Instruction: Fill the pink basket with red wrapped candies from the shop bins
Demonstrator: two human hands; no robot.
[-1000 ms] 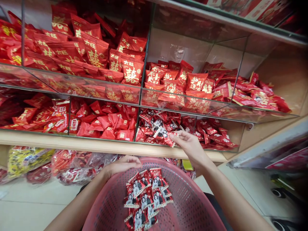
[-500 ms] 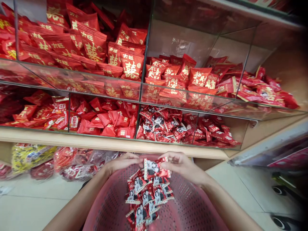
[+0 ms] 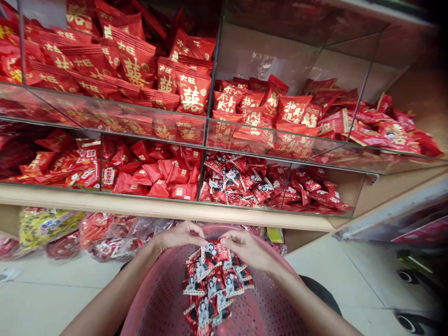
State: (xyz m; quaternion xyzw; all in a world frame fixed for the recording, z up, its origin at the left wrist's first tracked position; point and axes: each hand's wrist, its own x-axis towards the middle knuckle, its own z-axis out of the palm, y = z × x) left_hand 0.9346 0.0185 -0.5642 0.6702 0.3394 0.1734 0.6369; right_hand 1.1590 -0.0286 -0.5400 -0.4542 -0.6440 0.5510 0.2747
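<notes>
A pink perforated plastic basket (image 3: 161, 289) is in front of me, with several small red candy packets (image 3: 214, 282) heaped in its middle. The packets carry a black-and-white couple picture and pale crimped edges. At the top of the heap, one candy packet (image 3: 217, 252) lies between my hands. My right hand (image 3: 247, 248) pinches its upper right corner between thumb and fingers. The fingertips of my left hand (image 3: 182, 234) are closed at its upper left corner, over the basket's far side.
Beyond the basket rises a wooden shelf (image 3: 168, 207) with clear-fronted compartments of red packets. Matching couple packets (image 3: 234, 182) fill a lower compartment. Bagged goods (image 3: 51, 228) lie beneath the shelf on the tiled floor (image 3: 52, 303). Black chair or trolley legs (image 3: 413, 322) stand at right.
My right hand has moved left and down with the packet, bringing it onto the heap. My left fingers have come in from the rim to the packet's left corner.
</notes>
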